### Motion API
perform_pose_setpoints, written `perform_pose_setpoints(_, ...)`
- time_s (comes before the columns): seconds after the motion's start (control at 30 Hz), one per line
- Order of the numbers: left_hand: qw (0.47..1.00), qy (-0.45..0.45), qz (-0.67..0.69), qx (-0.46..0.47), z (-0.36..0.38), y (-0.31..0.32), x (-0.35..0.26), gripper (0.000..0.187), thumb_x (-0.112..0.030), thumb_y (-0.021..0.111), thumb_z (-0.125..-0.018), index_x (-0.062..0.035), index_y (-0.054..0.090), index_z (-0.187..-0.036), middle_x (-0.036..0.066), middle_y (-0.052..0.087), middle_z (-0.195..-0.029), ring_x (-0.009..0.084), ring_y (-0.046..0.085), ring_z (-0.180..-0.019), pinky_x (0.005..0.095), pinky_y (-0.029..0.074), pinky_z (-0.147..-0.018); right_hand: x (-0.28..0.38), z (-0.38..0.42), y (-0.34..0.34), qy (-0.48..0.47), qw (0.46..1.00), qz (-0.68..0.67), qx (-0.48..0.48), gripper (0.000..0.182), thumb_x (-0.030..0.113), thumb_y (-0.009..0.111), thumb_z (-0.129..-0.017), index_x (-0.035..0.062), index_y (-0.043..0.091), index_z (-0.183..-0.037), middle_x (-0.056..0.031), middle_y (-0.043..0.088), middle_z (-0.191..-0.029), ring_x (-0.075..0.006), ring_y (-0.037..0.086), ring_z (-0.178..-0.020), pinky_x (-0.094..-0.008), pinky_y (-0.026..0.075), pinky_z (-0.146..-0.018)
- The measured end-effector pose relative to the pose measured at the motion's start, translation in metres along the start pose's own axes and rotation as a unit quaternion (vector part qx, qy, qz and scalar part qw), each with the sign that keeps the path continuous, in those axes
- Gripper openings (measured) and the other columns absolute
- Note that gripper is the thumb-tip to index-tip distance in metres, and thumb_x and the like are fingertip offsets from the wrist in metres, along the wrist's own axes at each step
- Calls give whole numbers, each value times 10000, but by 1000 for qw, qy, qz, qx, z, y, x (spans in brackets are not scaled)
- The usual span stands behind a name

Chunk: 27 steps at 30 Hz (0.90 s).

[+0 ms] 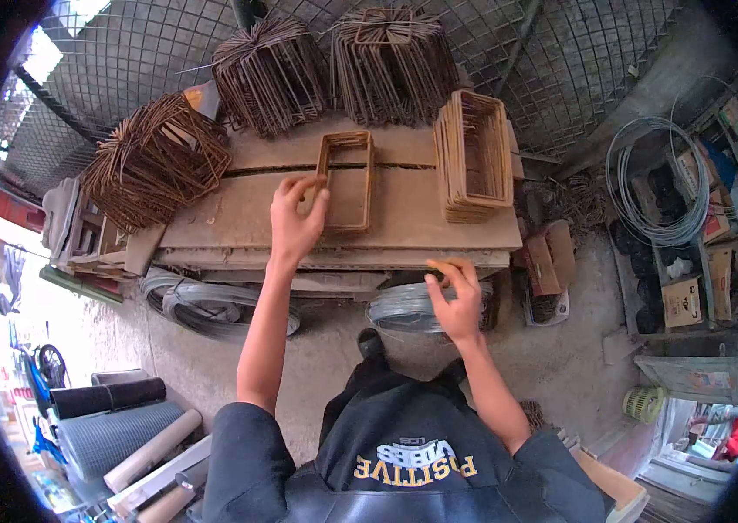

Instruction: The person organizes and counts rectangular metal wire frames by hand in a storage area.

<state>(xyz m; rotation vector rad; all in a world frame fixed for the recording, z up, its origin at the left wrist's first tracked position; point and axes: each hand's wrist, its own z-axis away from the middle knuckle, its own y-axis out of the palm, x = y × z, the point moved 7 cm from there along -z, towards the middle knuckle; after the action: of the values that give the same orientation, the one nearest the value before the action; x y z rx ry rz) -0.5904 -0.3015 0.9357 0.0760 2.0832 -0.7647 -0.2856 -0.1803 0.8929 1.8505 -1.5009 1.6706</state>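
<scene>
My left hand (297,218), thumb and fingers parted, is at 11 o'clock beside the rusty frames (370,187) lying near 12 on the table (243,209). My right hand (458,305) curls at 1; I can't tell if it grips anything

Wooden table (264,205); on it, rusty bent-rod rectangular frames (473,157), several stacks.

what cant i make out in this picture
All in the head view:
- Whether the left hand touches the lone rusty frame: too small.
- What, if anything, the right hand holds: too small.
- Part of the wire coil under the table: hidden by the left forearm.
- Fine print on the cardboard box: too small.
</scene>
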Motion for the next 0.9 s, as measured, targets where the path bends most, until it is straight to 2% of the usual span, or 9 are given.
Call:
perform_pose_setpoints(0.07,981,99,-164,41,25,9,-32,291,-277,764,-915,-111,781,-1153,87,688,-1143,255,607,-1100,416,417,-976,-19,16,-24,13,1000,-17,-4,256,73,749,-925,85,762,-1180,-112,623,-1160,-241,653,-977,-333,558,-780)
perform_pose_setpoints(0.1,979,73,-179,65,33,16,-39,297,-344,765,-900,-130,803,-1101,87,682,-1167,281,577,-1191,453,338,-1044,-31,25,-37,21,1000,-8,-6,251,73,747,-927,84,762,-1177,-110,623,-1158,-240,650,-964,-335,557,-778)
perform_pose_setpoints(0.2,954,89,-278,69,48,37,-62,303,-383,754,-901,-131,815,-1058,88,689,-1157,292,580,-1184,475,338,-1037,-51,45,-85,21,1000,-4,-9,237,73,742,-935,86,763,-1170,-104,620,-1152,-228,638,-918,-342,551,-779)
perform_pose_setpoints(0.4,914,-23,-398,70,52,57,-72,297,-415,760,-865,-163,843,-998,65,726,-1152,329,588,-1176,578,346,-988,-113,88,-207,51,998,1,-31,220,78,745,-937,87,770,-1155,-83,617,-1145,-189,614,-837,-334,537,-737)
perform_pose_setpoints(0.57,899,-63,-423,89,44,61,-65,300,-421,757,-872,-167,846,-1006,68,745,-1165,384,584,-1189,568,383,-1004,-176,126,-296,113,992,18,-59,225,20,751,-899,46,775,-1121,-72,623,-1087,-166,578,-804,-302,499,-721)
perform_pose_setpoints(0.73,879,-121,-446,118,52,68,-88,405,-421,732,-919,-140,779,-1206,160,714,-1223,396,548,-1280,571,370,-1090,-235,158,-346,146,986,28,-81,225,29,751,-898,44,758,-1122,-84,629,-1065,-184,582,-807,-319,508,-735)
perform_pose_setpoints(0.77,877,-115,-446,136,58,77,-87,405,-421,732,-919,-140,779,-1206,160,714,-1223,396,548,-1280,571,370,-1090,-244,161,-350,150,985,44,-67,213,76,744,-923,54,758,-1134,-103,634,-1105,-225,619,-884,-351,523,-788)
perform_pose_setpoints(0.83,899,31,-435,-36,67,86,-115,483,-375,758,-920,-131,699,-1333,170,658,-1323,401,523,-1300,601,334,-1119,-260,171,-359,189,979,43,-54,221,139,737,-950,64,753,-1158,-132,644,-1145,-281,652,-964,-395,534,-853)
perform_pose_setpoints(0.9,923,90,-373,-37,88,126,-156,474,-333,763,-923,-135,686,-1346,147,643,-1339,393,517,-1302,583,335,-1118,-284,179,-355,230,972,31,-40,237,145,731,-956,70,744,-1180,-123,640,-1129,-270,644,-945,-396,530,-848)
